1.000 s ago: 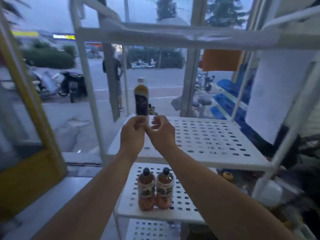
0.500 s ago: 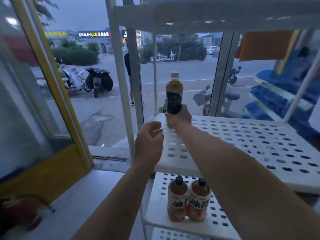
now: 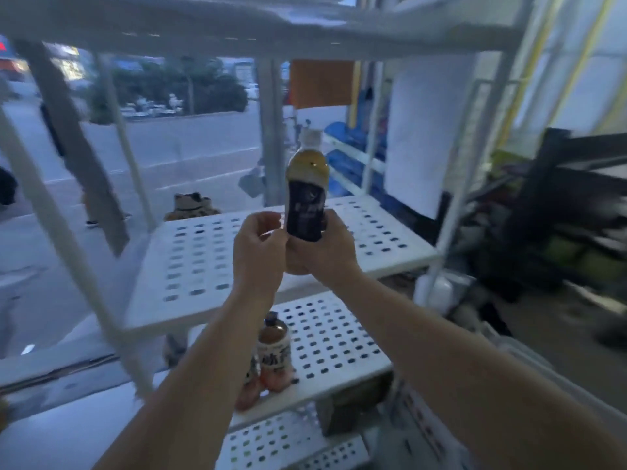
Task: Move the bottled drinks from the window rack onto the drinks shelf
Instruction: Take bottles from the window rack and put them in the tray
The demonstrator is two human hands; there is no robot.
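— How many bottles were counted, and where?

— Three. One dark-labelled bottle [image 3: 307,201] with a white cap was held upright above the middle tier [image 3: 203,266] of the white window rack [image 3: 451,205]. It was clamped low on its body by the right hand [image 3: 322,254]. A dark-capped bottle [image 3: 274,352] was stood at the near left of the lower tier [image 3: 336,337]. A second bottle [image 3: 249,395] was pressed against its left side.

— Was anything hidden?

— Most of that second bottle was covered by the left forearm.

— And the left hand [image 3: 259,252]?

— It was held just left of the raised bottle with its fingers curled. Whether the bottle was touched or pinched by it could not be told.

— What else was seen?

— Four tiers of the rack were made out. An orange sheet [image 3: 320,83] and a white sheet [image 3: 420,137] were hung at the far right. A blurred street was seen through the glass, and dark shelving at the right.
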